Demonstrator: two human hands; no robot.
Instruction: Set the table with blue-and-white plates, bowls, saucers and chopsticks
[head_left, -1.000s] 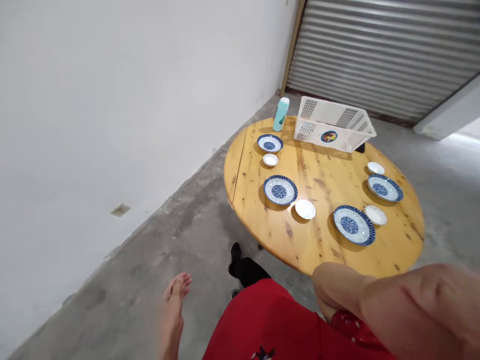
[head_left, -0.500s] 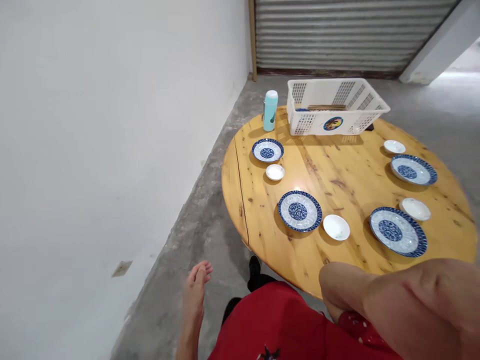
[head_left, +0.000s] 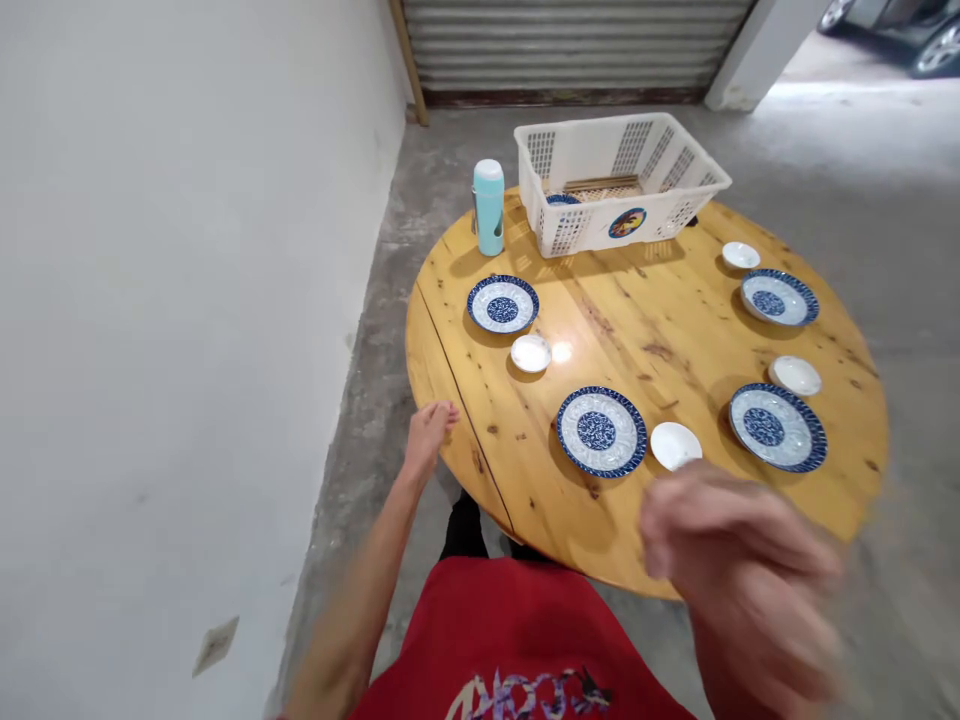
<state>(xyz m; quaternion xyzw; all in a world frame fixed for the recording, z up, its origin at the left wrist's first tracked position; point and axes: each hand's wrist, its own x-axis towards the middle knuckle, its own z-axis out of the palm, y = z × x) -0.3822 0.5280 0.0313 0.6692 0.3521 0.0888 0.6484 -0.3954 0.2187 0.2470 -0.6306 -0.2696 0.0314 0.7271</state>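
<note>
Seemingly between grasps, the left hand [head_left: 433, 430] hovers loosely half-curled, empty, by the tabletop [head_left: 637, 305]; the right hand [head_left: 731, 565] (too blurred to tell spread or hold) is near its white bowl [head_left: 675, 444], whose rim would call for a pinch.

A round wooden table [head_left: 615, 330] is crossed near its left edge by a dark seam [head_left: 484, 455]. At its far side a white plastic basket [head_left: 660, 217] is set, with a light-blue bottle [head_left: 490, 212] stood upright to the left; by the basket's right end a dark object [head_left: 691, 221] is partly hidden. Four blue-rimmed plates [head_left: 601, 431] are spread out, one at far left, one at near middle, two at right, each paired with a small white bowl [head_left: 676, 445] placed just beside it.
</note>
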